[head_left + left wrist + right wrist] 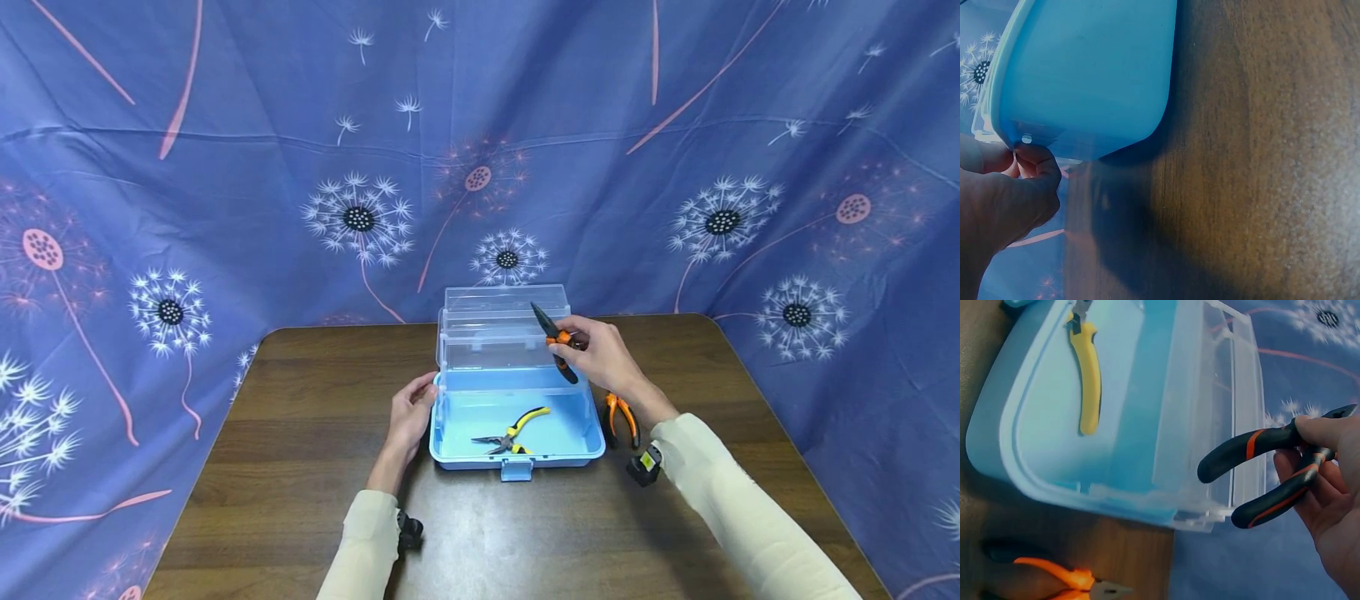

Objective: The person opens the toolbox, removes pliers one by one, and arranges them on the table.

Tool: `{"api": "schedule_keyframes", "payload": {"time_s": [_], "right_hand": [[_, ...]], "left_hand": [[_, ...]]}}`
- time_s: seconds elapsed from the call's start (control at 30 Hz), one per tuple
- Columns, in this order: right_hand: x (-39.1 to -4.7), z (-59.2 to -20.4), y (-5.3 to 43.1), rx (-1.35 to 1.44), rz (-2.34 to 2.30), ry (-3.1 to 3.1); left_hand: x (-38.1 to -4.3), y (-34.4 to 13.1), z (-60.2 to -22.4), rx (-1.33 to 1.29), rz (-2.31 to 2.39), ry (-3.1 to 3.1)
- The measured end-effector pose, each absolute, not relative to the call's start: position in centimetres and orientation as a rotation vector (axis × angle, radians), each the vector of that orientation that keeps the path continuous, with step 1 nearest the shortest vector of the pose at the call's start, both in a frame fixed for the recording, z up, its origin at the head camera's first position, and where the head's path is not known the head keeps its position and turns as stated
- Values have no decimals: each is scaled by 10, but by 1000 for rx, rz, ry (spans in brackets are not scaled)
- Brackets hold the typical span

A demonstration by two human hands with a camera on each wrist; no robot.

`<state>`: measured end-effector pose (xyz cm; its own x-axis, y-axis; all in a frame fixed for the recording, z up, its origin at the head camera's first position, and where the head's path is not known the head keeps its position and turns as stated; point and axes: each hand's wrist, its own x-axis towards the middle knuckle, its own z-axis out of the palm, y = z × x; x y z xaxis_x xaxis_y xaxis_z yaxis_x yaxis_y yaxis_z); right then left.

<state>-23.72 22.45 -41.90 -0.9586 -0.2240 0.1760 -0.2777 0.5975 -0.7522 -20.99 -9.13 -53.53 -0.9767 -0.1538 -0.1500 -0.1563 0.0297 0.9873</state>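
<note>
A light blue toolbox [592,437] stands open on the brown table, its clear lid [502,321] raised behind it. Yellow-handled pliers [513,430] lie inside the box [1022,450], also seen as the yellow pliers [1088,378] in the right wrist view. My right hand [600,354] holds black-and-orange pliers [557,340] in the air over the box's right rear corner; their handles [1260,472] hang past my fingers. My left hand [412,412] grips the box's left rim, fingers [1035,159] curled against the box's edge [1085,75].
Orange-handled pliers [621,417] lie on the wooden table [300,467] just right of the box, shown as the orange pliers [1066,581] in the right wrist view. A blue dandelion-print cloth [225,167] hangs behind and beside the table.
</note>
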Motion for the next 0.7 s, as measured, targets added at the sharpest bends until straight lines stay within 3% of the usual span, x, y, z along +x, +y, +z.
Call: {"api": "schedule_keyframes", "payload": {"time_s": [0.7], "right_hand": [[-231,-429,301,153,1464,-2665]], "left_hand": [[-211,-91,-536,-369,2139,2233]]}}
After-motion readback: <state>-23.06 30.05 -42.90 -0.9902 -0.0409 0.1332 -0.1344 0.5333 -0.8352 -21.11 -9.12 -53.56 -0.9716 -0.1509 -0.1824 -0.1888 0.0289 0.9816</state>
